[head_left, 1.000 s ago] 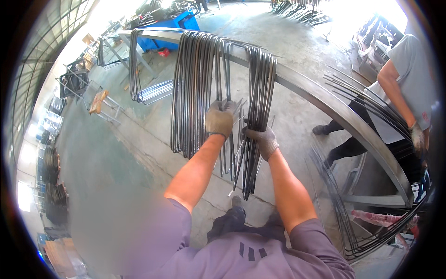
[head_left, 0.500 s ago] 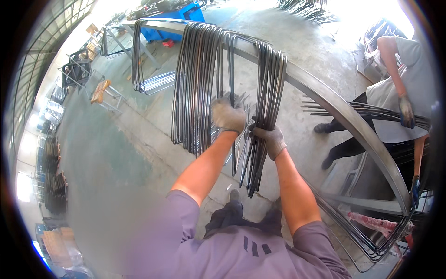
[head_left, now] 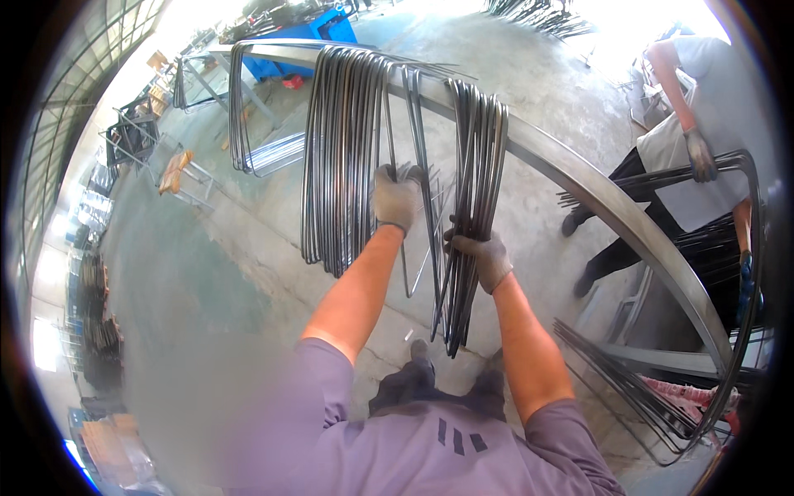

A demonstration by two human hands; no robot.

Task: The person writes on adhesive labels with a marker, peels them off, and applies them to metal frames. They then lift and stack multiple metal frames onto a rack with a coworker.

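Observation:
Bent dark metal rods hang over a long grey steel beam (head_left: 571, 169) in front of me. My right hand (head_left: 484, 255), in a grey glove, is closed around the lower part of the right-hand bundle of bent rods (head_left: 478, 157). My left hand (head_left: 396, 198), also gloved, is closed on a single bent rod (head_left: 406, 269) beside the right edge of the wide left-hand row of bent rods (head_left: 339, 157). Its fingertips are partly hidden. Between my hands, a few loose rods (head_left: 420, 140) hang slanted from the beam.
At the right, a co-worker (head_left: 719, 107) in gloves holds a bundle of bent rods (head_left: 662, 178) by the beam. More rods (head_left: 620, 376) lie low at the right, near a pink-wrapped bar (head_left: 674, 393). A blue machine (head_left: 331, 31) and a wooden-topped stool (head_left: 175, 172) stand farther off.
My left hand has moved left, away from the slanted rods and towards the left-hand row. My right hand stays on its bundle. The co-worker's rods have shifted, bringing their bent end into view.

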